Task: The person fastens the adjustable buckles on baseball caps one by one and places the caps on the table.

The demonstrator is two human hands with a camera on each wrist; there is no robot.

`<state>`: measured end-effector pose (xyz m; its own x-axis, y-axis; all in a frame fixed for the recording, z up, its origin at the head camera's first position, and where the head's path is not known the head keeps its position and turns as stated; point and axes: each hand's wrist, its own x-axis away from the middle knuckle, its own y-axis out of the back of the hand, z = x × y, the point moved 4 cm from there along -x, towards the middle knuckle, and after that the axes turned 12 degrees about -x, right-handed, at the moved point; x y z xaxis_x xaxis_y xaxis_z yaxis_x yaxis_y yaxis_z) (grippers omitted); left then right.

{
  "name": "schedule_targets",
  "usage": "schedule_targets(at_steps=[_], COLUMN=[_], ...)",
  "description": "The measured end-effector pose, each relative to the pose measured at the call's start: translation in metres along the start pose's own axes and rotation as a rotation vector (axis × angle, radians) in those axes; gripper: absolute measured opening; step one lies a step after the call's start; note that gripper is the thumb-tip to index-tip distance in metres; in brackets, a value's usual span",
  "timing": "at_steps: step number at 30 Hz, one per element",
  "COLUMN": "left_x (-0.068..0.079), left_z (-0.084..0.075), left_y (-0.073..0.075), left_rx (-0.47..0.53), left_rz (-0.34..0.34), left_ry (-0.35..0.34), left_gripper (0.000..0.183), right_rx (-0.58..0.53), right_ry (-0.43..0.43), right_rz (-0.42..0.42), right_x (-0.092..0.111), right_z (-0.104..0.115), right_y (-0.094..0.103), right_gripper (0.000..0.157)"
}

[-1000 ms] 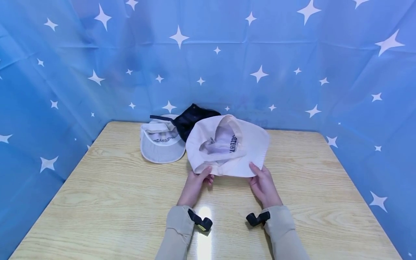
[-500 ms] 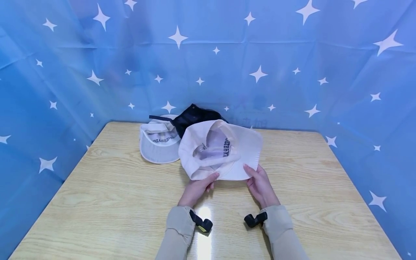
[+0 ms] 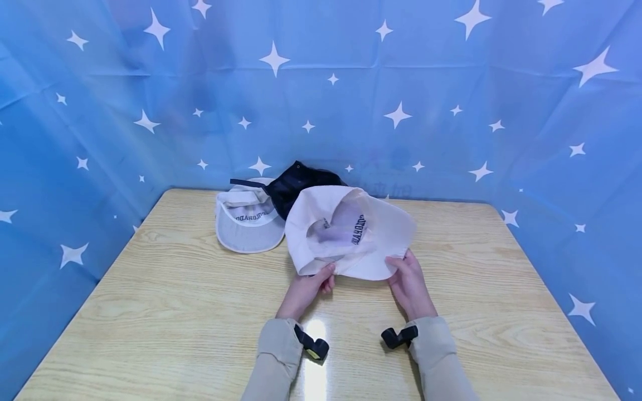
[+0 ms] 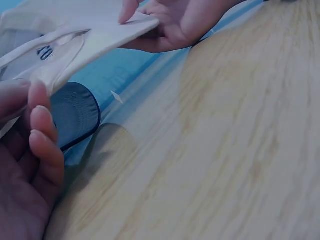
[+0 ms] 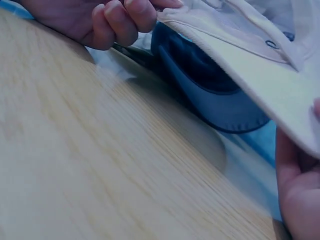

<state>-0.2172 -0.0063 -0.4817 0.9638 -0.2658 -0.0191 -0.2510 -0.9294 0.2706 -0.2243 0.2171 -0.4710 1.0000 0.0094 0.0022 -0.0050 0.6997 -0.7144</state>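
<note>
A white baseball cap [image 3: 316, 209] is held up over the table with its inside facing me, dark mirrored lettering showing within. My left hand [image 3: 305, 289] pinches its near lower edge between thumb and fingers. On the brim's corner, my right hand [image 3: 410, 285] grips with the thumb on top and fingers underneath. In the left wrist view the brim [image 4: 107, 37] slants between both hands, above the tabletop. Behind it, a black cap [image 3: 296, 184] lies partly hidden. To its left, a light grey cap [image 3: 251, 236] rests with its inside up.
The wooden table [image 3: 175, 312] spreads around the hands. A blue curtain [image 3: 321, 94] with white stars hangs along the back and sides. Small black cameras [image 3: 313, 344] sit on both wrists.
The white cap has come slightly toward me, shifting left and then back right, with its tilt altered a little. Both hands keep hold of it. The other two caps have stayed put.
</note>
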Motion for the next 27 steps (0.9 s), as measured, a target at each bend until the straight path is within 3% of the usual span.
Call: schedule_targets(at_steps=[7,17,23,27], left_x=[-0.001,-0.001,0.0,0.0], left_z=[0.0,-0.002,-0.004,-0.004], left_y=[-0.001,-0.001,0.001,0.001], left_rx=[0.125,0.199,0.158,0.168], left_rz=[0.011,0.008,0.013,0.009], left_ry=[-0.016,-0.029,-0.019,-0.006], left_gripper=[0.039,0.033,0.024,0.022], right_rx=[-0.069,-0.242,-0.362,-0.382], right_ry=[0.05,0.139,0.133,0.151], right_rz=[-0.038,0.014,0.043,0.001], right_x=[-0.002,-0.003,-0.003,-0.003], right_z=[0.004,0.012,0.016,0.019], right_y=[0.008,0.01,0.012,0.015], right_gripper=[0.031,0.029,0.022,0.02])
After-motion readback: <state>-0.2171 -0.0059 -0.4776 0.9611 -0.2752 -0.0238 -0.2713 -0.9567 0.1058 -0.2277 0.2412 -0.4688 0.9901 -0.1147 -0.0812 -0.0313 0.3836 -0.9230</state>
